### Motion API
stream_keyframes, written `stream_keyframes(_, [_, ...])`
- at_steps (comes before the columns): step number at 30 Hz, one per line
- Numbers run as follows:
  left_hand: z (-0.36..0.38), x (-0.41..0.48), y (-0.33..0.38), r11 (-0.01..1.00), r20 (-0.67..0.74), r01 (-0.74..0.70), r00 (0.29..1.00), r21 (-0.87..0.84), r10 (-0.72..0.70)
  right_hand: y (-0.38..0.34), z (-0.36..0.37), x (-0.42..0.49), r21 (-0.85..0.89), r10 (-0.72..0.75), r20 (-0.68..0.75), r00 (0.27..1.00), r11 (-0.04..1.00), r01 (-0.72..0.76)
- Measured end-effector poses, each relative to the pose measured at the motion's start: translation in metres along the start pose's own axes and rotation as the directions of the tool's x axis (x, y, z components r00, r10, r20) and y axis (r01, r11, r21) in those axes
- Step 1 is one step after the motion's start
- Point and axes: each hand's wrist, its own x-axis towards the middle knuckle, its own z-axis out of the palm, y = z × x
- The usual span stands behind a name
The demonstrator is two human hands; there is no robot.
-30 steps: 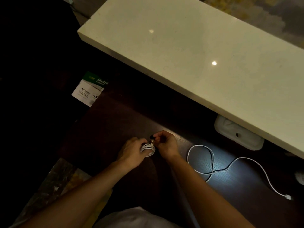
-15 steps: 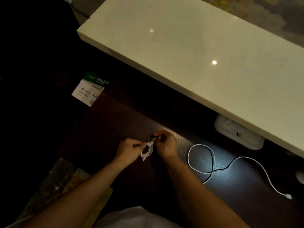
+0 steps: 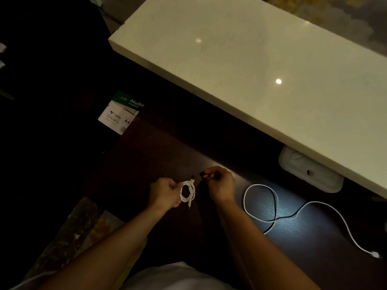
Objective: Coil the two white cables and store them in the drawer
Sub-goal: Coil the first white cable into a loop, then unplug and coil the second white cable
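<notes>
A short white cable [image 3: 189,191] hangs coiled in a small loop from my left hand [image 3: 165,192], which pinches it at the left side. My right hand [image 3: 219,185] is a little to the right, apart from the coil, with its fingers closed around a small dark thing I cannot make out. The second white cable [image 3: 274,208] lies loose on the dark wooden surface [image 3: 314,243] to the right, looped once and trailing to a plug [image 3: 374,254] near the right edge. No drawer is visible.
A thick pale stone slab [image 3: 251,70] overhangs the dark surface at the back. A white box [image 3: 310,170] sits partly under its edge at right. A pack of A4 paper [image 3: 121,111] lies at the left. The left side is dark.
My hands have drawn apart. The right hand let go of the coil, which now hangs from the left hand alone as a finished loop.
</notes>
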Motion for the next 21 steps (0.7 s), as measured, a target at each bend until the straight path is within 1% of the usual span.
stream_keyframes(2, [0.0, -0.001, -0.001, 0.99, -0.016, -0.048, 0.999, 0.13, 0.051, 0.003, -0.004, -0.003, 0.052, 0.004, 0.019, 1.0, 0.999, -0.005])
stream_keyframes(4, [-0.002, 0.0, -0.003, 0.974, -0.026, -0.072, 0.996, 0.215, 0.08, 0.006, -0.008, -0.008, 0.071, 0.014, 0.035, 0.999, 0.997, -0.017])
stream_keyframes(9, [-0.01, 0.001, 0.0, 0.957, -0.048, -0.074, 0.995, 0.282, 0.091, 0.024, -0.029, -0.016, 0.129, 0.066, 0.015, 0.998, 0.989, -0.068])
stream_keyframes(11, [-0.013, -0.001, 0.005, 0.937, -0.061, -0.109, 0.989, 0.331, 0.136, 0.03, -0.041, -0.02, 0.127, 0.061, -0.014, 0.998, 0.99, -0.058])
stream_keyframes(14, [-0.01, -0.004, 0.015, 0.884, -0.057, -0.204, 0.967, 0.42, 0.25, 0.038, -0.066, -0.027, 0.066, 0.043, -0.067, 0.997, 0.997, -0.039])
stream_keyframes(17, [0.004, -0.013, 0.028, 0.844, -0.037, -0.29, 0.939, 0.451, 0.342, 0.05, -0.089, -0.034, -0.073, -0.013, -0.065, 0.998, 0.997, 0.008])
stream_keyframes(19, [0.019, -0.021, 0.034, 0.823, -0.03, -0.327, 0.923, 0.464, 0.384, 0.061, -0.098, -0.04, -0.164, -0.005, -0.014, 1.0, 0.986, 0.002])
stream_keyframes(21, [0.033, -0.03, 0.032, 0.806, -0.014, -0.338, 0.919, 0.485, 0.394, 0.071, -0.097, -0.049, -0.272, -0.007, 0.086, 0.996, 0.962, 0.03])
